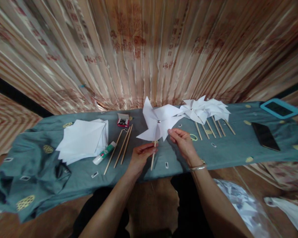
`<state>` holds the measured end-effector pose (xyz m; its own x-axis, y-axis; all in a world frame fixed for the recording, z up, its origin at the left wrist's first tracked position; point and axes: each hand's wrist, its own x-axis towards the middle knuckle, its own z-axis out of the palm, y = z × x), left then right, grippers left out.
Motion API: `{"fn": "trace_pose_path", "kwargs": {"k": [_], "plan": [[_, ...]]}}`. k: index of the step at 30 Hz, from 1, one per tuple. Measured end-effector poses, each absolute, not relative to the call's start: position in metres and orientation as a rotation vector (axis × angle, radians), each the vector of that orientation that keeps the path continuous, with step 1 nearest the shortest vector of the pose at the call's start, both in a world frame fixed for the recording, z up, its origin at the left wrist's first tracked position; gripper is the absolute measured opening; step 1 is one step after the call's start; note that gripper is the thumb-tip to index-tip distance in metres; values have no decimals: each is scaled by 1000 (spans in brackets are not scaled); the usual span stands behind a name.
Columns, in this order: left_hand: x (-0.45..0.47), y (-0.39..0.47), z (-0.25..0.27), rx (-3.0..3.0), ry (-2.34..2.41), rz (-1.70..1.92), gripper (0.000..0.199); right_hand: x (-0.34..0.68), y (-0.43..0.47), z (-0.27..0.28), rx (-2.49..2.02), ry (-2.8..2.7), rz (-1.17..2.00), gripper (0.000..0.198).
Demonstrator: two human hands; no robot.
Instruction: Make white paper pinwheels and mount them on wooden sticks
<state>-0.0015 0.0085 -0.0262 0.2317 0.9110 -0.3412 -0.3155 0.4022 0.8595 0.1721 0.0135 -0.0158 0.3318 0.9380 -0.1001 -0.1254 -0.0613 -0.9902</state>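
Observation:
A white paper pinwheel with a silver pin at its centre is held up over the middle of the table. My left hand is closed around its wooden stick, just below the paper. My right hand pinches the tip of one lower right blade between thumb and fingers. Right of it, several finished-looking pinwheels lie overlapping, their sticks pointing toward me. On the left, three loose wooden sticks lie beside a glue stick.
A stack of white paper sheets lies at the left, with a small open red box of dark pins behind the sticks. A phone and blue-framed tablet are at the right. A patterned curtain hangs behind the cloth-covered table.

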Motion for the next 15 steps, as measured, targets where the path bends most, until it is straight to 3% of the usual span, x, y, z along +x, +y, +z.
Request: {"fn": "trace_pose_path", "kwargs": {"k": [15], "plan": [[1,13,-30,721,999,979,29,164,2,-18,-1240,-856,1290,46]]}}
